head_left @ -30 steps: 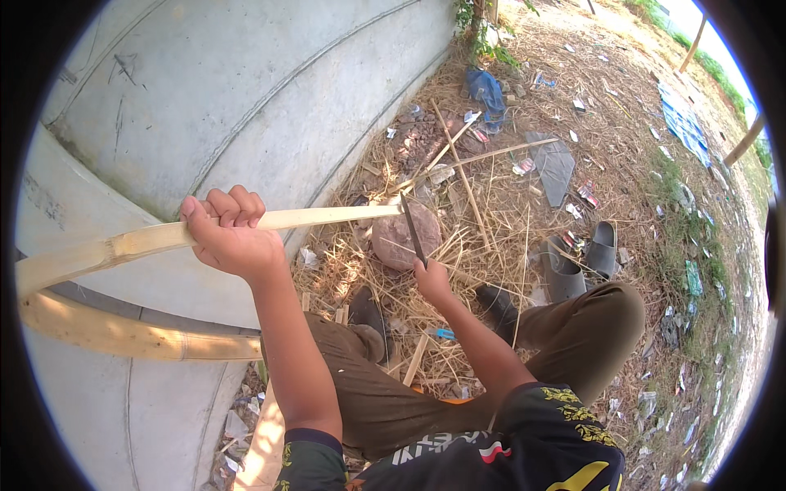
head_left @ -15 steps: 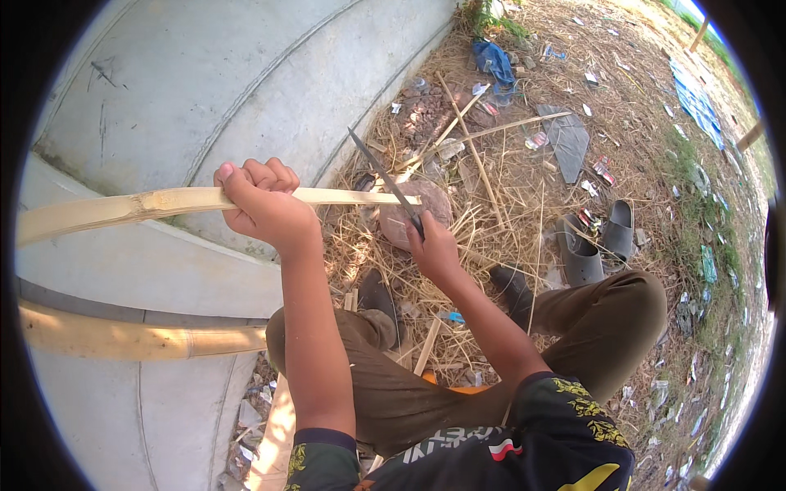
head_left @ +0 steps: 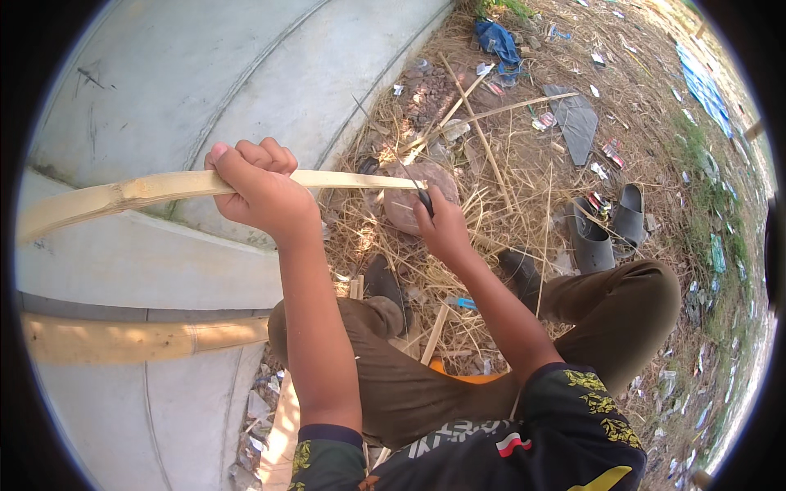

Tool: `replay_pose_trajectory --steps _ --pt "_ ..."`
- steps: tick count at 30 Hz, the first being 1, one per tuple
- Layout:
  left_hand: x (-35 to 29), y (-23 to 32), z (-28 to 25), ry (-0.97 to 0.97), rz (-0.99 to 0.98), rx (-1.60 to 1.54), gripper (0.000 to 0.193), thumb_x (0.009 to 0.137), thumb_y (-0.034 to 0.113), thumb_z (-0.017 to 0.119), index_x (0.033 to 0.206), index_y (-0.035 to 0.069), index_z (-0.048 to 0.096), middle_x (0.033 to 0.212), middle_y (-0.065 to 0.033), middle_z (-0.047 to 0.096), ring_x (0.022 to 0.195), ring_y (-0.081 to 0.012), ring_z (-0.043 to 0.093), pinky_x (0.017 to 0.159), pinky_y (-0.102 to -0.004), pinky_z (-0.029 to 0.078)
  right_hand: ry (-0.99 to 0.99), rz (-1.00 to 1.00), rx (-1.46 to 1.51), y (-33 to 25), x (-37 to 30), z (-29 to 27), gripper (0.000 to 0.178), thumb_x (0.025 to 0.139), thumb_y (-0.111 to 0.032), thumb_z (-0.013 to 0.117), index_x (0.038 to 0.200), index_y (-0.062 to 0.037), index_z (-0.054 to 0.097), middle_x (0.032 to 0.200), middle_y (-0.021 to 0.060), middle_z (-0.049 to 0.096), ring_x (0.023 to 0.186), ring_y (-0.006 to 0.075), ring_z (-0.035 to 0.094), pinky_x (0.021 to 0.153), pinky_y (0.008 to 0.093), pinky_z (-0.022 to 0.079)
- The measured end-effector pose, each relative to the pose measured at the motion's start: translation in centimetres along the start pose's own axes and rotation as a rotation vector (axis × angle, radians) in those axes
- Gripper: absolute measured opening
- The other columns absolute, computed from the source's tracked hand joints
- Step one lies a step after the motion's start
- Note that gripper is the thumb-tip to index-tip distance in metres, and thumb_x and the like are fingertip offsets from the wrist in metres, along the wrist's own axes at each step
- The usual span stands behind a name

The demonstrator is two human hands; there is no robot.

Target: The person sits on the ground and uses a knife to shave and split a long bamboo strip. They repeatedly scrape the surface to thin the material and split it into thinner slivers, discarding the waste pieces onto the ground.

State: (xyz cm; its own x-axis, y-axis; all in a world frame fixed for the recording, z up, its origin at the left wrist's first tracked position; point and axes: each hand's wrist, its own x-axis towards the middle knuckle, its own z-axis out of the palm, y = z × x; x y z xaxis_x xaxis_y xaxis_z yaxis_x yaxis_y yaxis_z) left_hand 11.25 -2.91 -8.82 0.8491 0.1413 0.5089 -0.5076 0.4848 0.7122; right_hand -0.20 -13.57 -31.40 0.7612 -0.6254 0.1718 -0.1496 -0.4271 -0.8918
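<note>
A long pale bamboo strip (head_left: 131, 192) runs in from the left edge, and my left hand (head_left: 264, 190) is closed around it. Its right end lies over a round brown block (head_left: 401, 214) on the ground. There my right hand (head_left: 444, 221) grips the dark handle of a knife (head_left: 425, 197). The knife's blade looks like a thin line, pointing up and left and crossing the strip close to its end. Whether the edge is biting into the bamboo, I cannot tell.
A pale concrete wall (head_left: 221, 74) rises on the left, with a thick bamboo pole (head_left: 147, 339) below the strip. Straw and thin sticks (head_left: 483, 143) litter the ground around the block. Grey slippers (head_left: 591, 237) sit beyond my bent right knee (head_left: 630, 303).
The knife's blade has turned from showing its broad side to nearly edge-on. Both hands keep their grips. The whole view has shifted slightly.
</note>
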Motion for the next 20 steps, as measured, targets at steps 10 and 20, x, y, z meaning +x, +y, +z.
replay_pose_trajectory --steps 10,20 --pt "-0.6 0.4 -0.2 -0.017 -0.013 -0.003 0.033 0.103 0.018 0.045 0.075 0.013 0.028 0.054 0.0051 0.021 0.047 -0.0061 0.019 0.045 -0.0258 0.018 -0.102 0.359 -0.302 5.7 -4.3 3.3 0.027 0.099 -0.029 0.054 0.100 -0.0013 0.052 0.084 0.0255 0.066 0.081 0.0453 0.065 0.070 0.0552 0.049" --pt "-0.3 -0.4 -0.1 0.032 -0.024 -0.007 0.033 0.102 0.018 0.048 0.076 0.014 0.029 0.052 0.0046 0.022 0.044 -0.0053 0.019 0.043 -0.0255 0.018 -0.388 0.674 -0.354 12.3 -4.8 1.2 0.042 0.094 -0.032 0.063 0.126 -0.0081 0.052 0.106 0.0302 0.067 0.099 0.0402 0.070 0.090 0.0558 0.051"
